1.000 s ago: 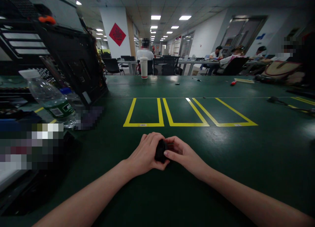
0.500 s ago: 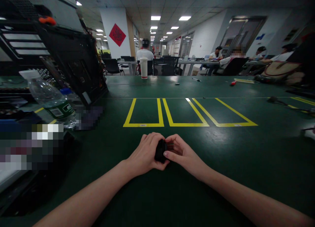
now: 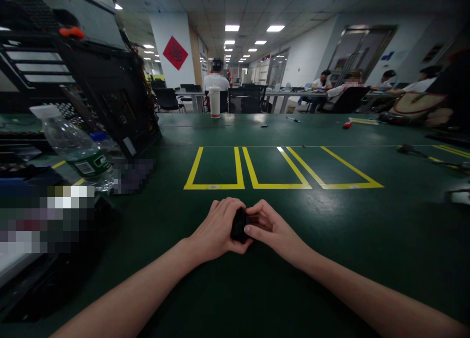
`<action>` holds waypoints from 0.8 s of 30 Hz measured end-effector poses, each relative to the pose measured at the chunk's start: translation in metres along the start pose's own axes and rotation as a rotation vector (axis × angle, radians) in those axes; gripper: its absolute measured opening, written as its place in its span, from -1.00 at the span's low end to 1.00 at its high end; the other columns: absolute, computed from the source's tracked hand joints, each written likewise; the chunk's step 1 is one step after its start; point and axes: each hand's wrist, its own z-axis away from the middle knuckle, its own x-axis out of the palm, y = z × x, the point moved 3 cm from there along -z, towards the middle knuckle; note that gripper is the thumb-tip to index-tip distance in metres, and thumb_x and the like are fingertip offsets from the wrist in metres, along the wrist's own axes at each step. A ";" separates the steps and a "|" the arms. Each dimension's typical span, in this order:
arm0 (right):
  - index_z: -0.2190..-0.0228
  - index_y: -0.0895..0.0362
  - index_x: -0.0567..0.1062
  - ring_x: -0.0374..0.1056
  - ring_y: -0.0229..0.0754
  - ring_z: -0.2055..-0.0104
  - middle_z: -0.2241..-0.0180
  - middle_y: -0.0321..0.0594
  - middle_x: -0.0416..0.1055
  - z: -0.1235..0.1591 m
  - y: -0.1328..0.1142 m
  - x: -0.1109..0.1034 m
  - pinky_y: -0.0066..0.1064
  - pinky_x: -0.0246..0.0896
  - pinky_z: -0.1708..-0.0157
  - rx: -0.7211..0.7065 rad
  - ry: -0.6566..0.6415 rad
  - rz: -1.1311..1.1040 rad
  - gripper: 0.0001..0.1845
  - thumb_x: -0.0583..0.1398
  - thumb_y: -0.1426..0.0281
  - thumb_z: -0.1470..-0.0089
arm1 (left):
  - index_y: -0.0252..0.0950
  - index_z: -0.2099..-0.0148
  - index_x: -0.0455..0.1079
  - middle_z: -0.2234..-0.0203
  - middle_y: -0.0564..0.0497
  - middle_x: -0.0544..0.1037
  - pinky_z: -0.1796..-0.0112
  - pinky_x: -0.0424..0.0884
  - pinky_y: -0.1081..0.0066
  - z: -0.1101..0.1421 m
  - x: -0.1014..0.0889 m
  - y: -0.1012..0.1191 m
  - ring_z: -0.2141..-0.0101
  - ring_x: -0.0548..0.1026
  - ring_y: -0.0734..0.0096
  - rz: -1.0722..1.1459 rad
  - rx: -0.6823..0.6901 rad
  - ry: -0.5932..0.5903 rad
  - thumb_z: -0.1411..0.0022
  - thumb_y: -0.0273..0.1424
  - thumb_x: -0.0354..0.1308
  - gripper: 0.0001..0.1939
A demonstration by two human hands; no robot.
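Between my two hands is a small black object (image 3: 239, 225), boxy in outline; its exact kind I cannot make out. My left hand (image 3: 219, 226) wraps around it from the left, with the thumb below and the fingers over the top. From the right, my right hand (image 3: 272, 226) pinches its side between thumb and fingertips. Much of the object is hidden by the fingers. Both hands are low over the green table (image 3: 312, 279), just nearer to me than the yellow tape outlines (image 3: 215, 186).
At left stand a plastic bottle (image 3: 79, 147) and a black computer case (image 3: 110, 93). A white cup (image 3: 215, 103) stands at the far edge. A pen (image 3: 293, 119) and a small red object (image 3: 347, 125) lie farther back. Cables (image 3: 429, 157) lie at right. People sit beyond.
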 end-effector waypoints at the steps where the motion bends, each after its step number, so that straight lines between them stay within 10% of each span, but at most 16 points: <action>1: 0.29 0.08 0.24 0.28 -0.20 0.10 0.21 -0.27 0.28 -0.001 0.000 0.000 -0.23 0.22 0.09 0.002 0.009 0.006 -0.76 0.18 0.41 0.04 | -0.28 0.07 0.10 0.19 -0.08 0.30 0.23 0.22 0.29 0.000 0.000 0.000 0.20 0.31 0.23 -0.005 -0.002 0.004 0.03 -0.36 0.17 -0.53; 24: 0.24 0.09 0.25 0.28 -0.22 0.13 0.21 -0.27 0.27 -0.002 -0.001 -0.005 -0.30 0.26 0.14 0.006 0.032 0.061 -0.74 0.17 0.39 0.02 | -0.27 0.04 0.06 0.15 -0.08 0.28 0.21 0.22 0.27 0.001 0.001 -0.001 0.17 0.28 0.22 -0.010 -0.003 -0.021 0.01 -0.41 0.19 -0.50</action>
